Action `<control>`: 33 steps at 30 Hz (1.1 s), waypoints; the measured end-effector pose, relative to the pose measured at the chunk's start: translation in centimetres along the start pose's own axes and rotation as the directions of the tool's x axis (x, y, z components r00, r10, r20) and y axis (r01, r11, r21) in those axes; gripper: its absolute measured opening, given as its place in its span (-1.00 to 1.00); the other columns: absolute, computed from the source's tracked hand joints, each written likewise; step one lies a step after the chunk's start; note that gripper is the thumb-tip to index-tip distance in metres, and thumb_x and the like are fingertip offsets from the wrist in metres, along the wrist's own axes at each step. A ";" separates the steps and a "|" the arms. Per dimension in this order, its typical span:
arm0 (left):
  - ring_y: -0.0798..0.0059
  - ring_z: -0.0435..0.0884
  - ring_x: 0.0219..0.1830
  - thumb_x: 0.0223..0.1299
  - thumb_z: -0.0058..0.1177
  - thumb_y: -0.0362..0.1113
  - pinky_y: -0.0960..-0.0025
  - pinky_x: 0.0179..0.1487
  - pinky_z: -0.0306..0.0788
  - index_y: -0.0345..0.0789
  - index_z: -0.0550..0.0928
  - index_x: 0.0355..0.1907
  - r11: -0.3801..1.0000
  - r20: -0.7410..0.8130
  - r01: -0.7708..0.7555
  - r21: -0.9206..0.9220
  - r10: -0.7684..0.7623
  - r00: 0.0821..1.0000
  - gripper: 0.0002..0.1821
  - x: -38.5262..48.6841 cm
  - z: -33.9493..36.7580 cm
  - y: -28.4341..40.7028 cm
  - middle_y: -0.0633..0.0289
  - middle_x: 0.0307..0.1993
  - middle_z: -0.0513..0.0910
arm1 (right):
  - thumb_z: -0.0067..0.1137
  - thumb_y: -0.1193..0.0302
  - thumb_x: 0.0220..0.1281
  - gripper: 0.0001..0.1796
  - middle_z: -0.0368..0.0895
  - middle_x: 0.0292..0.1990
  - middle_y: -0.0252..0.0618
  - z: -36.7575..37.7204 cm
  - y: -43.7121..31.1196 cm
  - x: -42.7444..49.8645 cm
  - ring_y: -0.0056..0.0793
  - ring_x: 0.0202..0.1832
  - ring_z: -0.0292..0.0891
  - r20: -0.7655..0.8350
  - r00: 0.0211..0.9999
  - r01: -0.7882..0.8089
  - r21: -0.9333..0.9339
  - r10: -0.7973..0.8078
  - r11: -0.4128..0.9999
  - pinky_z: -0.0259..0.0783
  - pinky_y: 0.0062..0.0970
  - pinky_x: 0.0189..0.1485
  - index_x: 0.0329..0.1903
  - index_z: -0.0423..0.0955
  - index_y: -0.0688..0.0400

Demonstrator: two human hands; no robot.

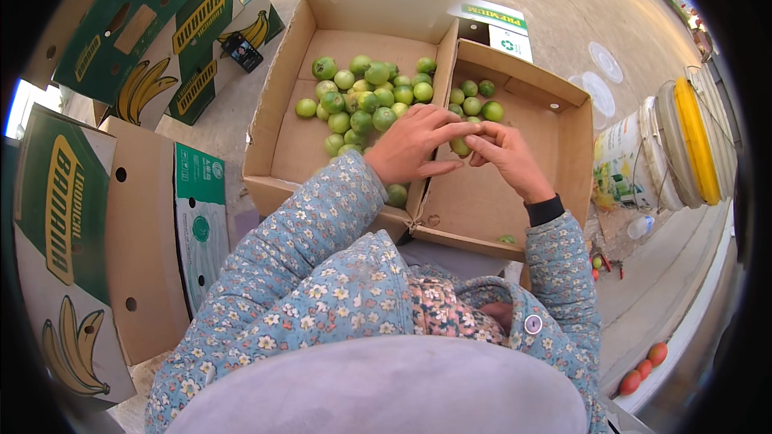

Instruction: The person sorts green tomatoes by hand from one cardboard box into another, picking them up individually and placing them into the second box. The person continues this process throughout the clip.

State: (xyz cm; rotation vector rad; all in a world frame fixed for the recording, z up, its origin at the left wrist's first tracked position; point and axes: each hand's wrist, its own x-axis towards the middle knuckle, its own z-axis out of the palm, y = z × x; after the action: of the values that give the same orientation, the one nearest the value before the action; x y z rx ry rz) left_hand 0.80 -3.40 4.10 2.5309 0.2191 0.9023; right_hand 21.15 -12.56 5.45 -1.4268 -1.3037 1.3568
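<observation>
A green tomato (460,146) is between my two hands, above the dividing walls of two shallow cardboard boxes. My left hand (410,140) has its index finger over the tomato and its thumb below. From the other side, the thumb and fingertips of my right hand (506,155) pinch at the tomato's edge. A pile of green tomatoes (362,102) fills the middle of the left box (289,96); my left wrist covers part of it. Several green tomatoes (473,99) lie at the far left of the right box (512,199).
Banana cartons (66,217) stand on the left, with a phone (242,52) against one. To the right lie stacked buckets (669,144), clear plastic lids (597,87) and a small plastic cup (640,227). Red tomatoes (644,367) rest at the lower right.
</observation>
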 end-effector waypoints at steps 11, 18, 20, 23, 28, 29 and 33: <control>0.10 0.49 -0.12 0.05 0.13 -0.39 0.14 0.02 0.30 -0.27 0.57 -0.24 0.902 -0.477 0.426 0.078 -0.341 0.810 -0.83 -0.8 0.4 -2.6 0.13 -0.23 0.56 | 0.26 0.06 0.11 -0.53 0.67 -0.42 0.04 -2.0 1.0 -6.4 -0.12 -0.32 0.64 0.101 0.926 0.007 -0.969 0.364 0.249 0.53 -0.21 -0.21 -0.33 0.66 0.30; 0.15 0.48 -0.05 0.02 0.17 -0.35 0.15 0.10 0.23 -0.26 0.59 -0.22 0.880 -0.454 0.439 0.184 -0.320 0.832 -0.78 -1.2 0.9 -3.0 0.17 -0.18 0.57 | 0.24 0.08 0.06 -0.58 0.66 -0.46 0.04 -0.9 5.0 -6.3 -0.01 -0.31 0.63 0.228 0.755 0.070 -0.960 0.614 0.270 0.51 -0.17 -0.21 -0.36 0.66 0.24; 0.16 0.48 -0.01 0.02 0.21 -0.32 0.15 0.13 0.24 -0.26 0.58 -0.15 0.908 -0.465 0.398 0.134 -0.297 0.834 -0.71 -0.9 0.6 -2.7 0.16 -0.15 0.57 | 0.24 0.12 0.07 -0.60 0.66 -0.45 0.03 -1.2 3.6 -5.8 -0.02 -0.33 0.63 0.217 0.844 0.038 -0.937 0.490 0.348 0.51 -0.18 -0.22 -0.30 0.63 0.25; 0.14 0.48 0.03 0.01 0.27 -0.26 0.14 0.17 0.24 -0.26 0.55 0.00 0.964 -0.435 0.265 0.027 -0.228 0.871 -0.56 -0.3 0.0 -1.8 0.14 -0.11 0.57 | 0.25 0.17 0.12 -0.62 0.67 -0.42 0.03 -2.6 -0.4 -4.8 -0.03 -0.34 0.61 -0.007 0.981 -0.128 -0.777 0.194 0.617 0.49 -0.19 -0.25 -0.24 0.53 0.27; 0.13 0.51 0.02 0.01 0.34 -0.18 0.17 0.17 0.31 -0.24 0.41 0.27 0.997 -0.185 0.069 0.042 -0.060 0.981 -0.28 -0.1 -0.3 -0.3 0.11 -0.06 0.58 | 0.23 0.14 0.23 -0.58 0.65 -0.39 -0.02 1.5 -4.0 -0.6 -0.17 -0.32 0.62 -0.370 0.914 0.008 -0.401 -0.169 0.916 0.46 -0.25 -0.26 -0.13 0.42 0.24; 0.14 0.51 0.01 0.01 0.34 -0.18 0.18 0.15 0.33 -0.24 0.40 0.29 0.997 -0.144 0.066 0.044 -0.059 0.988 -0.26 -0.2 -0.2 -0.2 0.11 -0.06 0.58 | 0.22 0.13 0.24 -0.57 0.65 -0.40 -0.04 2.8 -3.9 0.4 -0.21 -0.32 0.62 -0.418 0.878 0.059 -0.391 -0.234 0.919 0.45 -0.25 -0.27 -0.11 0.41 0.24; 0.15 0.55 -0.05 0.05 0.32 -0.21 0.22 0.07 0.40 -0.27 0.43 0.27 0.976 -0.227 0.194 -0.100 -0.212 0.951 -0.31 -0.8 0.1 -1.0 0.12 -0.09 0.60 | 0.20 0.11 0.27 -0.62 0.65 -0.40 -0.12 4.9 -3.0 2.1 -0.25 -0.33 0.61 -0.325 0.888 0.220 -0.319 -0.325 0.922 0.43 -0.27 -0.27 -0.21 0.48 0.21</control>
State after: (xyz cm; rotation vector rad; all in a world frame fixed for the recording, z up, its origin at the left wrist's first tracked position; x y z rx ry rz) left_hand 0.25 -2.81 3.15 2.2767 0.4994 1.1042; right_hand 15.61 -10.57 7.24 -1.5212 -1.4067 0.6913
